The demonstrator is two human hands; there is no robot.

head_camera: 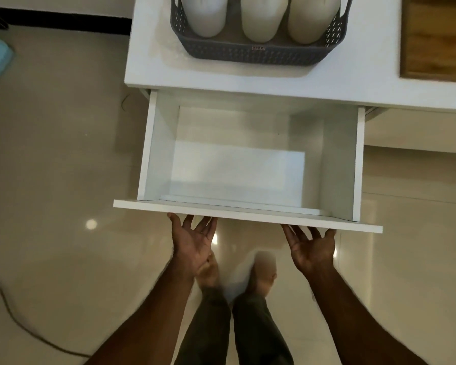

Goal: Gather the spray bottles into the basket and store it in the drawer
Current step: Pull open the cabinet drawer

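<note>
Three white bottles (258,17) stand upright in our grey basket (253,52) on the counter (153,61). Below, the drawer (248,214) is pulled out; our left hand (192,243) and right hand (312,250), fingers spread, hold nothing at its front.

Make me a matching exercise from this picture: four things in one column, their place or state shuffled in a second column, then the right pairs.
Things
1. basket
2. drawer
3. spray bottles
4. left hand

Places or states
A. pulled open, nothing inside
B. palm up, fingertips under the front panel
C. standing side by side in the basket
D. grey, on the white counter

Pairs: 1-D, 2-A, 3-C, 4-B
</note>
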